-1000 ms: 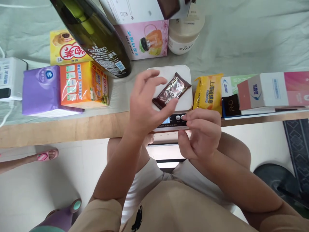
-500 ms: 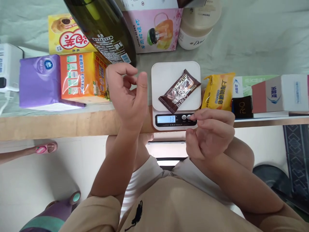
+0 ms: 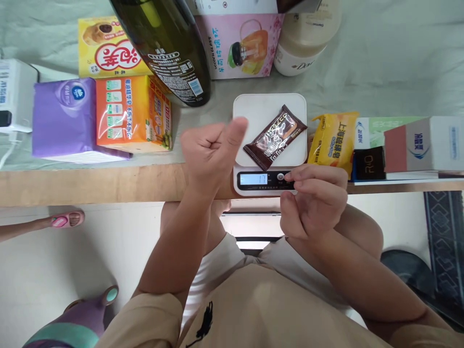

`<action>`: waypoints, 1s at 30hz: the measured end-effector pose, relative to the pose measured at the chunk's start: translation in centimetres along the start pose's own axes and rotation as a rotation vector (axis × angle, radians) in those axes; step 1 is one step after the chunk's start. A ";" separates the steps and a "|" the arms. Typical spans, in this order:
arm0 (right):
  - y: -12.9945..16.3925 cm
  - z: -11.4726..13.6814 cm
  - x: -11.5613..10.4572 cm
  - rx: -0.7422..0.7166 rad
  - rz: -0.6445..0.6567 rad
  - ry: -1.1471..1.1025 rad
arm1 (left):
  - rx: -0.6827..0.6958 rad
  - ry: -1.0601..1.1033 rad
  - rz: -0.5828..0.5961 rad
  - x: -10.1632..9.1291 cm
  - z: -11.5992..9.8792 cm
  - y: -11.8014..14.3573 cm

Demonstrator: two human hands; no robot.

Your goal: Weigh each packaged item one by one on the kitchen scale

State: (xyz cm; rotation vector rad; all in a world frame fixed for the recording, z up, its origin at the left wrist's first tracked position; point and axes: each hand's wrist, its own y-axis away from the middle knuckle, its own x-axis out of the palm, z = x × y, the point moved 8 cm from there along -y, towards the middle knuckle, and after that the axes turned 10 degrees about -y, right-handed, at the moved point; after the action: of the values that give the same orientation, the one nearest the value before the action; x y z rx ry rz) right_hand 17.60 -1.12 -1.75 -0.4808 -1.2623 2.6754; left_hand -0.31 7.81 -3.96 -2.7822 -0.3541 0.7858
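A white kitchen scale (image 3: 250, 108) stands at the table's front edge, its display lit but the reading hard to make out. On its plate lies a small snack in a shiny dark brown wrapper (image 3: 276, 137), set at a slant. My right hand (image 3: 317, 200) is at the scale's lower right, index fingertip on the button panel. Its other fingers are bent and apart, and they hold nothing. My left hand (image 3: 212, 154) is raised just left of the scale, fingers curled into a fist with the thumb sticking out. Nothing shows inside it.
A yellow soap packet (image 3: 333, 142) and several boxes (image 3: 416, 147) sit right of the scale. Behind are a Dove jar (image 3: 299, 58), a pink cup box (image 3: 242, 48) and a dark green bottle (image 3: 174, 53). Orange (image 3: 125, 113) and purple packs (image 3: 61, 121) lie left.
My left hand has moved right toward the scale, and its fingers have curled tighter. The right hand stays at the buttons. The display's digits have changed, and the view has shifted slightly.
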 end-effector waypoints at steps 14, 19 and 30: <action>-0.3 0.9 0.5 -0.032 0.067 0.038 | -0.017 0.054 -0.017 1.1 0.1 0.5; -0.3 0.9 0.1 -0.018 0.076 0.048 | -0.142 -0.068 0.007 1.5 1.3 1.1; -0.4 1.1 -0.2 0.015 0.141 0.027 | 0.099 0.157 -0.039 1.8 -1.0 0.2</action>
State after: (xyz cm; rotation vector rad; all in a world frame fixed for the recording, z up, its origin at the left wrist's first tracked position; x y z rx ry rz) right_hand 17.36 -1.75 -0.75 -0.6237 -1.2447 2.7800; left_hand 1.73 8.03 -4.04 -2.7137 -0.3297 0.5555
